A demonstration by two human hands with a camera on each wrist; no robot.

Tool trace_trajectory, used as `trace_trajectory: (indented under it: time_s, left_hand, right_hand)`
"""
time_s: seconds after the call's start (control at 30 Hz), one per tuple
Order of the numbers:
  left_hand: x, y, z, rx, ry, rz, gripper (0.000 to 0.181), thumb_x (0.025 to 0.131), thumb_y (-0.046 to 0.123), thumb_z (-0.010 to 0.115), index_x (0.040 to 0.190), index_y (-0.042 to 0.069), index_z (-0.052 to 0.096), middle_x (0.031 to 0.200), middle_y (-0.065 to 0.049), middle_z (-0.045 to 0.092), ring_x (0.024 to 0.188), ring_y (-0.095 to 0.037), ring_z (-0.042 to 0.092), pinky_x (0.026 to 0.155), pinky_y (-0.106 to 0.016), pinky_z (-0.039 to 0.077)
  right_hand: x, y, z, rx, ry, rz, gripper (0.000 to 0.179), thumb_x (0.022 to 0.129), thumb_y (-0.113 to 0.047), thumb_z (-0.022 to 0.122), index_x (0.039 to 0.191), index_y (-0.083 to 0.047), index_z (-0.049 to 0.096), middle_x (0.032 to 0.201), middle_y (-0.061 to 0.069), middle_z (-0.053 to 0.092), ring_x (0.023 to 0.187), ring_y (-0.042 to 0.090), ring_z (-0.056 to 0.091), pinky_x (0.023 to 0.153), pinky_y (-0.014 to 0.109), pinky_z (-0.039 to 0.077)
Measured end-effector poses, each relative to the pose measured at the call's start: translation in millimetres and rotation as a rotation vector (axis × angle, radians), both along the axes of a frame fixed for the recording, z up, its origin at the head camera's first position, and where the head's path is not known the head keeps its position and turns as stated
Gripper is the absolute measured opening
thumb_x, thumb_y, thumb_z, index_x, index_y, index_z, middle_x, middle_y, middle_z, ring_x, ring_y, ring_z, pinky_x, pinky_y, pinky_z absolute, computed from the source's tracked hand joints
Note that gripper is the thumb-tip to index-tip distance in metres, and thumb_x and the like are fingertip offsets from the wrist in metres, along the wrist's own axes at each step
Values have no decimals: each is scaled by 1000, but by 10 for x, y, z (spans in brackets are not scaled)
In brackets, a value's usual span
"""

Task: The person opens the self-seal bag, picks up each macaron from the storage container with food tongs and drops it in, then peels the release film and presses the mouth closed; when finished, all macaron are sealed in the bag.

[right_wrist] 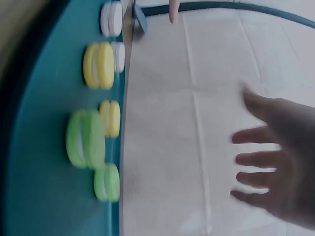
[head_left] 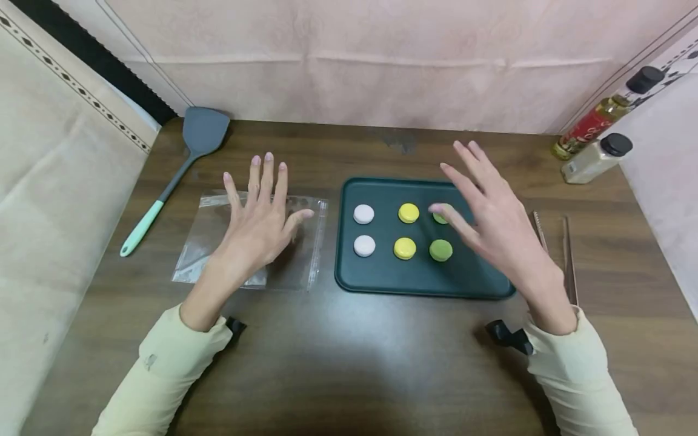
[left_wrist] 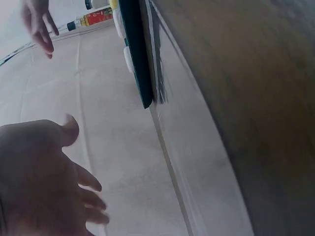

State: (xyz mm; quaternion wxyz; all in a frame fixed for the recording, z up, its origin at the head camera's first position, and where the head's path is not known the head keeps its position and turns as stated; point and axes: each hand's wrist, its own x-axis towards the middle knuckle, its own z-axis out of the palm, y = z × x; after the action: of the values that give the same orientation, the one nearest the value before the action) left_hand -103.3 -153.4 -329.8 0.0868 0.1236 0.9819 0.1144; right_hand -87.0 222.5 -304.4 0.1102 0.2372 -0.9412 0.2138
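Note:
Fingers spread, my left hand [head_left: 255, 227] hovers over a clear plastic bag [head_left: 313, 242] lying on the table. My right hand [head_left: 498, 224] is above the right side of a dark green tray [head_left: 425, 287], fingers loosely extended and holding nothing. Two white macarons [head_left: 364, 246], two yellow macarons [head_left: 405, 248] and two green macarons [head_left: 440, 250] sit on the tray in two rows. The right thumb overlaps the far green macaron in the head view. In the right wrist view, the near green macaron [right_wrist: 86, 139] shows its pale filling, with the hand apart from it.
A spatula [head_left: 206, 132] with a mint handle lies at the far left. Metal tongs [head_left: 569, 260] lie right of the tray, partly behind the right hand. An oil bottle [head_left: 591, 127] and a black-capped jar [head_left: 591, 162] stand at the back right. Pale cloth [head_left: 354, 91] hangs behind the table.

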Motion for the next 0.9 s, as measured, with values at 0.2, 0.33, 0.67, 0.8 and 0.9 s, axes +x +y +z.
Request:
trace_trajectory:
  time_s: [0.2,0.33,0.67,0.8,0.9]
  left_hand:
    - [89,-116,73,95,-87,-11,74,122,39,30,173,-3,-3,183,-20,-10,171,-36,-7,134,-66,-2]
    - [234,-213,20,148,-119,11,68,122,31,37,174,-2,10,183,-24,7,166,-51,17,127,-73,24]
    - [424,-488,-801,118,-36,-72,63,116,28,57,165,-6,39,173,-30,35,156,-50,43,114,-73,44]
    - [450,-450,-791,124,-85,-83,65,114,22,61,165,-10,36,175,-35,26,160,-57,30,116,-77,39]
    - [473,-362,-562,120,-131,-85,69,111,19,68,164,-13,36,174,-40,20,156,-65,27,111,-81,39]
  right_hand:
    - [80,-221,-73,-288,-23,103,40,107,-5,71,146,-3,68,158,11,63,134,27,68,113,36,53]
    - [195,-425,-155,-443,-309,248,42,112,-11,64,154,-8,62,136,8,77,110,27,77,95,28,58]
    - [408,-1358,-496,-1115,-1405,331,64,120,-23,45,177,-16,17,182,10,27,138,40,66,93,35,59]
    - [411,-1575,-551,-1344,-1561,136,64,121,-23,41,176,-10,11,181,20,25,154,44,49,94,29,56]
    - [396,-1651,-560,-1463,-1602,57,64,121,-25,39,175,-7,9,180,25,24,161,44,38,94,25,54]
